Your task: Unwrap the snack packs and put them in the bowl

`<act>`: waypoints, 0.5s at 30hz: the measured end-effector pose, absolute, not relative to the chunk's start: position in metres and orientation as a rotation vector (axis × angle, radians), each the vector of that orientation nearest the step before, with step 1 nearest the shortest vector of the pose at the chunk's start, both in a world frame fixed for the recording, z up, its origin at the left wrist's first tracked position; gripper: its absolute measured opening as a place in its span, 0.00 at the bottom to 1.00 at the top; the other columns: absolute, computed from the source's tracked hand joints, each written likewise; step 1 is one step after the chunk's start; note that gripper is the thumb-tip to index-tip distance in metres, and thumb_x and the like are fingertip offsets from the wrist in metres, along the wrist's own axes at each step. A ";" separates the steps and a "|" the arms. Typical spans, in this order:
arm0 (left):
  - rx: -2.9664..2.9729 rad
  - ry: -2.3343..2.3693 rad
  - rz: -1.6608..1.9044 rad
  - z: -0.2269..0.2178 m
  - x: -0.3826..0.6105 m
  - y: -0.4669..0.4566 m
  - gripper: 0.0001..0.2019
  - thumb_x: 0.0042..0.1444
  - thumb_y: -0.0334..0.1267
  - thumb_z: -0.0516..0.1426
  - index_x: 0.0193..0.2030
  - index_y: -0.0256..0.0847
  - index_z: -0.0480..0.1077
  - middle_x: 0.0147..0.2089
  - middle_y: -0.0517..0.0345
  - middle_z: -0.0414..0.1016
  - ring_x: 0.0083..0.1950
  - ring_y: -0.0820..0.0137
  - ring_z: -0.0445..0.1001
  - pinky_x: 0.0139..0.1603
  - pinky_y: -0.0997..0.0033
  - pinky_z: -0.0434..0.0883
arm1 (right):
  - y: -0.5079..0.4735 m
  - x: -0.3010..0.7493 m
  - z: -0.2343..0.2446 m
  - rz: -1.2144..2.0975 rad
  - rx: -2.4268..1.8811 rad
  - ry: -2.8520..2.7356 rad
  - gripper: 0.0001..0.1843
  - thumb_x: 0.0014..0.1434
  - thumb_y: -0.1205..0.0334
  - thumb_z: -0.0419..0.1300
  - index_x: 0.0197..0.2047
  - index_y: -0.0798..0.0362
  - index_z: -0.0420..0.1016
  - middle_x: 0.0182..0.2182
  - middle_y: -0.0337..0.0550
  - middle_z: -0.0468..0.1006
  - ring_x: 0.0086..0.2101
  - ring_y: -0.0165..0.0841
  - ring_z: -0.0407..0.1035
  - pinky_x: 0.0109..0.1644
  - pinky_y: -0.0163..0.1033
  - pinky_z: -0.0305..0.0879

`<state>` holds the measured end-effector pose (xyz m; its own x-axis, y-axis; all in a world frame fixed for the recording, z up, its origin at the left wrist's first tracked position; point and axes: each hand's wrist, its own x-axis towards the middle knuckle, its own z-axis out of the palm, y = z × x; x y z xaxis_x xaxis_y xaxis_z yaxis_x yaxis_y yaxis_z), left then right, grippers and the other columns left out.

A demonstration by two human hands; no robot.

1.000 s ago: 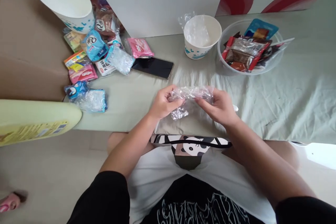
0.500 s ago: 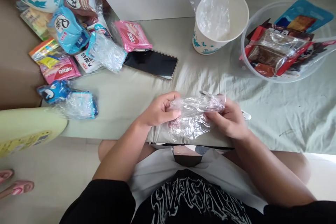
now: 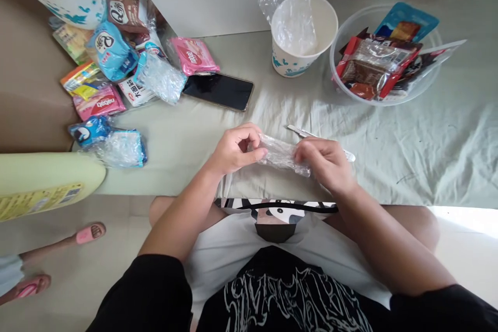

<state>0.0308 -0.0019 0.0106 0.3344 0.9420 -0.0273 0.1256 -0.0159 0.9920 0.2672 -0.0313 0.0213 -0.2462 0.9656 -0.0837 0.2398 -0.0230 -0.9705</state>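
A crinkled clear plastic bag [image 3: 280, 154], folded to a narrow strip, stretches between my two hands just above the cloth. My left hand [image 3: 240, 149] pinches its left end between thumb and fingers. At the other end, my right hand [image 3: 324, 162] is closed on the plastic with bent fingers. Behind my right hand lies a slim craft knife [image 3: 298, 130], its middle hidden by that hand. Farther back, a white paper cup [image 3: 293, 65] with blue prints has clear plastic hanging over its rim.
A clear round tub [image 3: 335, 70] of wrapped snacks stands at the back right. Left of centre lie a black phone [image 3: 220, 91], a pink wafer packet [image 3: 193, 55] and several snack packs. Another paper cup [image 3: 78, 5] is at upper left. Someone's feet in pink sandals [image 3: 90, 233] show below.
The loose lower part of the plastic bag has been folded up, leaving a narrower strip. My right hand has moved slightly left, exposing more of the knife. The sandalled person has come closer.
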 end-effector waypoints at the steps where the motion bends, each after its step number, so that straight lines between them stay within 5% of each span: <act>1: 1.487 1.067 0.891 0.010 0.030 -0.003 0.13 0.48 0.38 0.66 0.25 0.40 0.65 0.34 0.57 0.71 0.32 0.74 0.69 0.29 0.74 0.65 | -0.031 0.265 0.022 1.317 -1.392 -1.561 0.17 0.63 0.50 0.59 0.26 0.51 0.71 0.24 0.39 0.73 0.26 0.31 0.65 0.33 0.41 0.62; 3: 1.565 1.145 0.937 0.008 0.028 -0.006 0.09 0.49 0.34 0.64 0.29 0.41 0.65 0.40 0.56 0.72 0.35 0.73 0.71 0.31 0.74 0.68 | -0.031 0.263 0.022 1.333 -1.489 -1.568 0.10 0.55 0.56 0.65 0.36 0.50 0.72 0.28 0.35 0.74 0.25 0.29 0.63 0.31 0.39 0.60; 6: 1.720 1.435 1.213 0.013 0.030 -0.013 0.06 0.52 0.29 0.59 0.34 0.42 0.67 0.47 0.53 0.72 0.44 0.69 0.74 0.41 0.69 0.74 | -0.033 0.262 0.021 1.322 -1.492 -1.582 0.17 0.52 0.61 0.64 0.46 0.49 0.70 0.32 0.35 0.76 0.28 0.31 0.67 0.35 0.39 0.61; 10: 2.001 1.580 1.284 0.033 0.053 -0.030 0.05 0.58 0.33 0.60 0.40 0.44 0.69 0.45 0.54 0.74 0.51 0.64 0.75 0.56 0.58 0.74 | -0.036 0.262 0.025 1.123 -1.427 -1.605 0.03 0.53 0.63 0.59 0.33 0.50 0.68 0.30 0.38 0.74 0.32 0.34 0.67 0.40 0.41 0.62; 13: 1.972 1.337 0.907 0.047 0.075 -0.038 0.19 0.60 0.46 0.62 0.55 0.43 0.69 0.57 0.48 0.76 0.60 0.59 0.75 0.61 0.57 0.73 | -0.038 0.264 0.031 1.208 -1.128 -1.612 0.07 0.55 0.61 0.60 0.30 0.50 0.65 0.31 0.39 0.72 0.33 0.33 0.65 0.40 0.40 0.62; 15: 1.826 1.157 0.732 0.052 0.085 -0.037 0.26 0.61 0.52 0.61 0.61 0.42 0.67 0.58 0.47 0.77 0.57 0.60 0.77 0.57 0.61 0.76 | -0.039 0.268 0.035 1.384 -0.950 -1.525 0.10 0.58 0.58 0.61 0.30 0.50 0.64 0.30 0.38 0.71 0.32 0.32 0.65 0.40 0.40 0.64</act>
<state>0.0846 -0.0374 0.0523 0.4051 0.9134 0.0401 0.4277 -0.2280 0.8747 0.2681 -0.0393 0.0353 -0.3538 0.9304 0.0956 -0.0050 0.1003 -0.9949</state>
